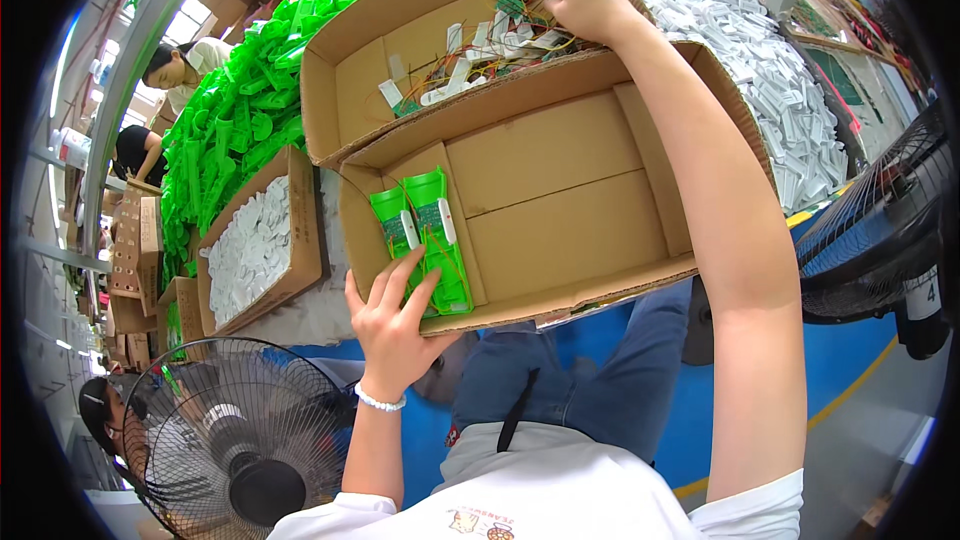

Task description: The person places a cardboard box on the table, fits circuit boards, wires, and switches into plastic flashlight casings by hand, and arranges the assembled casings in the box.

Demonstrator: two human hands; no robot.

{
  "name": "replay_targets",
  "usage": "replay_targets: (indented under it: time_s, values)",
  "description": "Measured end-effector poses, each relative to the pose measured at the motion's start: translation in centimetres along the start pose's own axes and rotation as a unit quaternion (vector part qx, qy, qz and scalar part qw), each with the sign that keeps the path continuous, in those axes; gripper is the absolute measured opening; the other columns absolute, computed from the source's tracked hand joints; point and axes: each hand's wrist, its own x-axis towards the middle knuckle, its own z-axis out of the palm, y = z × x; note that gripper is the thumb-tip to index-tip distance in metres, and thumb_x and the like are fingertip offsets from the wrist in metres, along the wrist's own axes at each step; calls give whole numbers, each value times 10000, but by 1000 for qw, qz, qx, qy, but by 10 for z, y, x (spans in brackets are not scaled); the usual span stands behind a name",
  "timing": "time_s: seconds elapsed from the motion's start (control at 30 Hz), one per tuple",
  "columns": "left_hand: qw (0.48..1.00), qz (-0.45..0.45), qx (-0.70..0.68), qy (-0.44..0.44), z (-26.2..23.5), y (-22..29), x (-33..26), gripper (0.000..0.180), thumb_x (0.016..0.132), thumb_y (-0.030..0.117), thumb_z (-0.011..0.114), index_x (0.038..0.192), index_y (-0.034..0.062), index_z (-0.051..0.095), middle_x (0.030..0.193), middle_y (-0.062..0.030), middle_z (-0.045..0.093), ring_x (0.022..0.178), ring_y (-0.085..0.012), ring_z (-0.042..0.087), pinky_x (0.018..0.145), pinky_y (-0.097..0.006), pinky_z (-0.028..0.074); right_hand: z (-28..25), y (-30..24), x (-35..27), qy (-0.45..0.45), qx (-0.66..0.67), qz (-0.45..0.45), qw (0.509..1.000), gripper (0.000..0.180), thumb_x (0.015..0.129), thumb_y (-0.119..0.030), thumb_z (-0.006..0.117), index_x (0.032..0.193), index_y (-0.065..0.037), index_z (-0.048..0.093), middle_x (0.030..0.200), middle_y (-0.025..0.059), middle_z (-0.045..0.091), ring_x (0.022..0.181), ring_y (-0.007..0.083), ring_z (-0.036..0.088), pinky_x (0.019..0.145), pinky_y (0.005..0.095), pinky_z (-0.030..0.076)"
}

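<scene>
Head view only. Cardboard box (560, 190), near one of two on the lap, as landmark. Packing step in hand, by the look of it: two green plastic housings (422, 235) laid side by side at that box's left end, rest of the floor bare. Left hand (392, 325) at the box's near-left rim, fingers spread open, fingertips (410, 265) resting on the housings, nothing gripped. Right hand (585, 0) reaching past the box's far wall into the second cardboard box (345, 90), fingers curled closed on a green circuit board with yellow wires (520, 2) among the pile. Next move, likely: lifting one wired board free without dragging tangled neighbours along.
</scene>
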Motion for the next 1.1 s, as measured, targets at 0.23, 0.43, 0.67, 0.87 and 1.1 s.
replay_targets:
  time_s: [0.23,0.43,0.67,0.87,1.1]
  values:
    - [1000,-2,5,-2,-3,-2,-3,582,602,447,817,1061,110,700,1282,-61,597,1129,-260,585,1005,-668,285,0,-21,2,-250,-17,-11,968,479,862,-112,591,1336,-174,545,1417,22,509,1299,380,378,1129,436,324]
    - [1000,9,-10,24,3,3,1,568,613,448,816,1053,108,702,1271,-61,602,1135,-253,582,1000,-661,294,-10,-11,2,-263,-36,5,964,563,819,-76,541,1362,-223,538,1493,70,405,1377,395,304,1143,449,313]
    - [997,-11,-30,63,-5,-10,-10,537,618,474,806,1016,125,716,1237,-59,624,1079,-237,604,1008,-651,295,1,-18,4,-214,178,23,960,576,807,-69,678,1348,-59,480,1218,135,625,1110,223,583,962,324,454]
    - [994,18,-56,97,0,-9,-9,551,644,521,778,1046,154,697,1167,-45,646,1066,-210,613,1013,-627,310,-4,4,5,-291,21,42,956,765,783,-190,683,1476,-248,363,1488,284,329,1407,436,268,1153,446,272]
    - [993,2,-67,96,0,-17,-21,575,631,494,792,1082,156,680,1199,-53,630,1106,-216,594,1032,-653,286,13,-40,21,-239,-25,52,969,526,701,-24,571,1210,-125,656,1295,328,501,1182,434,517,1020,408,432]
